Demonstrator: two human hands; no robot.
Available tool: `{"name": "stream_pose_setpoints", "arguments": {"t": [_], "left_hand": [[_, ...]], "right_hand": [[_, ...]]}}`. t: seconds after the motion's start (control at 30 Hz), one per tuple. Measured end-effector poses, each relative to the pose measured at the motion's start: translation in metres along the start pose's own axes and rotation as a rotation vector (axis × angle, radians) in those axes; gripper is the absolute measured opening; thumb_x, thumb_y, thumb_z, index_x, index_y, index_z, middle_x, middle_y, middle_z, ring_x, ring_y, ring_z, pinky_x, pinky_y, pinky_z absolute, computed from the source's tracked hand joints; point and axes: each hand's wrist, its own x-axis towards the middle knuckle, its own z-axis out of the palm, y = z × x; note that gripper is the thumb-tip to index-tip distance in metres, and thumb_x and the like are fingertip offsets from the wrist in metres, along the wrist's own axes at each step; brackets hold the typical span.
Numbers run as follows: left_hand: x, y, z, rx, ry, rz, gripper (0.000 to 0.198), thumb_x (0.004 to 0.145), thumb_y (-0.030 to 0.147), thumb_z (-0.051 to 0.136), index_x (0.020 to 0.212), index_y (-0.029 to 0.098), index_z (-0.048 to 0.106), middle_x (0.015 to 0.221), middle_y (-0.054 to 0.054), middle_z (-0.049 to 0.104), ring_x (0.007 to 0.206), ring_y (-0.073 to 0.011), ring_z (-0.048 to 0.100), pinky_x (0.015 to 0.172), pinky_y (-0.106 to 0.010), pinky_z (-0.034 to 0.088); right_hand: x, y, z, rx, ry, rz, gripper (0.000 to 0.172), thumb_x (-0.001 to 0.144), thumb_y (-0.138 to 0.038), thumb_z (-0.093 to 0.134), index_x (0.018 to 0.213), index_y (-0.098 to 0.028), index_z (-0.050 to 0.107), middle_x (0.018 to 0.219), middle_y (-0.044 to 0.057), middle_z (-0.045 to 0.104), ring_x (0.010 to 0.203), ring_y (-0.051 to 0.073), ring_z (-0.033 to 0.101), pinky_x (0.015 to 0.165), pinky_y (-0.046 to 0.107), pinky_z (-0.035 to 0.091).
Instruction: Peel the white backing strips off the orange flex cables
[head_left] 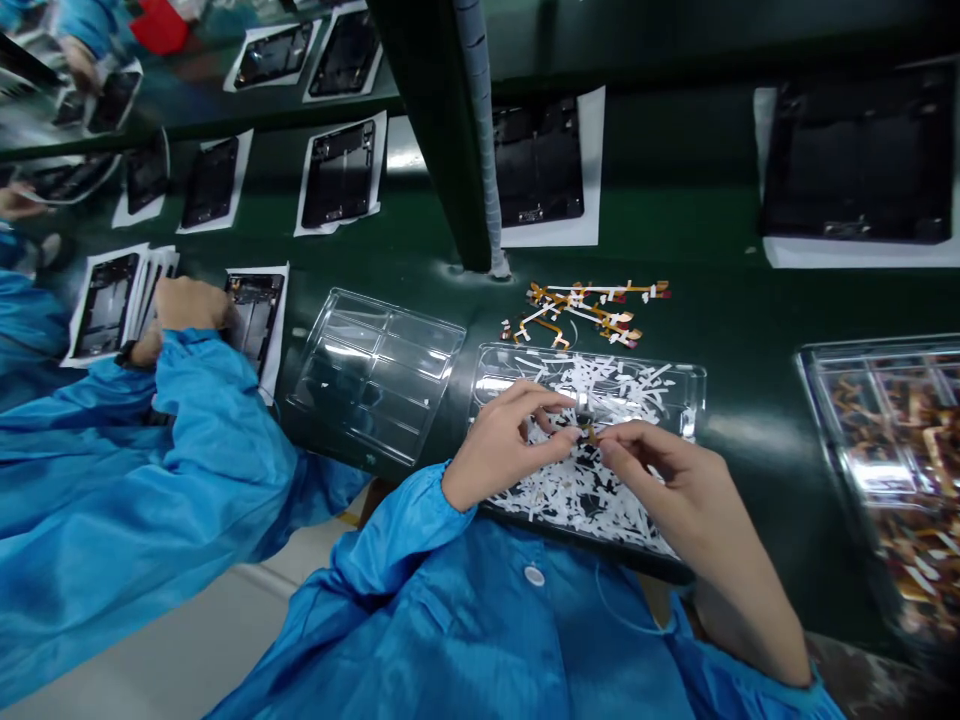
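My left hand (pixel 514 437) and my right hand (pixel 667 475) meet above a clear plastic tray (pixel 694 390) strewn with white paper strips (pixel 581 500). Between their fingertips is a small orange-brown flex cable (pixel 590 436), pinched from both sides. Fingers cover most of this piece, so its full shape is hidden. Just beyond the tray's far edge lies a loose pile of similar orange flex cables (pixel 600 305), some with white strips on them.
An empty-looking compartment tray (pixel 382 365) sits left of me. At right, another tray (pixel 817 390) holds many flex cables. Black device housings (pixel 538 165) on white sheets line the bench behind a green post (pixel 442 130). A co-worker's hand (pixel 191 303) handles a housing at left.
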Motion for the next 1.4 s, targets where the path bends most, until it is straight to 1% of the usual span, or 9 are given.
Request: {"name": "stream_pose_setpoints", "arguments": {"t": [0.17,0.33,0.47,0.57,0.7,0.83,0.97,1.1,1.4], "left_hand": [[0.008,0.005,-0.007,-0.092,0.043,0.039,0.009,0.095,0.022,0.069,0.093,0.019,0.078,0.09,-0.003,0.073,0.073,-0.0106,0.063,0.06,-0.023,0.048],[0.012,0.006,-0.016,-0.039,0.213,0.097,0.013,0.099,0.025,0.065,0.098,0.019,0.077,0.094,-0.005,0.074,0.08,-0.013,0.066,0.06,-0.023,0.051],[0.003,0.009,-0.008,0.101,0.343,0.176,0.014,0.099,0.028,0.066,0.106,0.021,0.075,0.101,-0.006,0.071,0.086,-0.0138,0.067,0.075,-0.028,0.058],[-0.006,0.012,0.004,0.084,0.174,0.11,0.035,0.093,0.04,0.074,0.123,0.023,0.071,0.114,-0.008,0.071,0.098,-0.0183,0.07,0.083,-0.033,0.06],[-0.006,0.011,0.014,-0.305,-0.057,-0.17,0.044,0.094,0.041,0.073,0.135,0.026,0.065,0.113,-0.007,0.075,0.091,-0.0164,0.073,0.069,-0.025,0.057],[-0.003,0.007,0.02,-0.428,0.102,-0.155,0.022,0.093,0.032,0.076,0.111,0.021,0.075,0.096,-0.005,0.076,0.086,-0.0149,0.071,0.071,-0.025,0.056],[-0.007,0.01,0.021,-0.17,0.206,-0.04,0.017,0.096,0.03,0.071,0.111,0.021,0.075,0.094,-0.003,0.072,0.077,-0.0118,0.066,0.069,-0.025,0.056],[-0.012,0.016,0.022,0.108,0.195,0.11,0.016,0.097,0.032,0.07,0.106,0.02,0.076,0.095,-0.004,0.07,0.075,-0.0117,0.065,0.071,-0.027,0.06],[-0.013,0.017,0.021,0.172,0.108,0.142,0.014,0.101,0.025,0.063,0.103,0.017,0.074,0.096,-0.005,0.072,0.084,-0.0136,0.07,0.073,-0.026,0.061]], "right_hand": [[0.003,-0.005,0.0,-0.024,-0.004,-0.065,0.025,0.097,-0.049,0.065,0.099,-0.026,0.075,0.081,0.001,0.069,0.07,0.017,0.058,0.063,0.029,0.047],[-0.001,0.001,-0.002,-0.043,-0.061,-0.093,0.024,0.095,-0.048,0.068,0.094,-0.026,0.077,0.084,0.003,0.069,0.076,0.018,0.06,0.067,0.031,0.048],[-0.003,0.005,-0.001,-0.01,-0.045,-0.069,0.024,0.095,-0.049,0.068,0.096,-0.027,0.078,0.084,0.003,0.069,0.076,0.019,0.059,0.066,0.031,0.048],[-0.003,0.005,0.0,0.04,-0.035,-0.088,0.022,0.095,-0.047,0.068,0.101,-0.029,0.079,0.087,0.003,0.069,0.08,0.019,0.06,0.068,0.031,0.049],[-0.004,0.006,0.0,0.074,-0.044,-0.11,0.02,0.096,-0.045,0.068,0.105,-0.031,0.08,0.091,0.003,0.07,0.085,0.02,0.062,0.073,0.032,0.051],[-0.005,0.011,0.001,0.097,-0.04,-0.105,0.021,0.094,-0.045,0.071,0.105,-0.029,0.079,0.094,0.004,0.071,0.088,0.021,0.064,0.075,0.033,0.052],[-0.004,0.013,0.003,0.096,-0.013,-0.097,0.02,0.094,-0.044,0.071,0.103,-0.027,0.078,0.099,0.006,0.074,0.094,0.024,0.066,0.079,0.036,0.054],[-0.004,0.009,0.004,0.071,0.007,-0.142,0.02,0.097,-0.042,0.067,0.106,-0.028,0.078,0.101,0.006,0.075,0.094,0.024,0.067,0.08,0.037,0.055],[-0.008,0.005,0.004,-0.077,0.016,-0.213,0.014,0.1,-0.034,0.062,0.104,-0.027,0.073,0.099,0.004,0.073,0.096,0.024,0.066,0.08,0.036,0.052]]}}
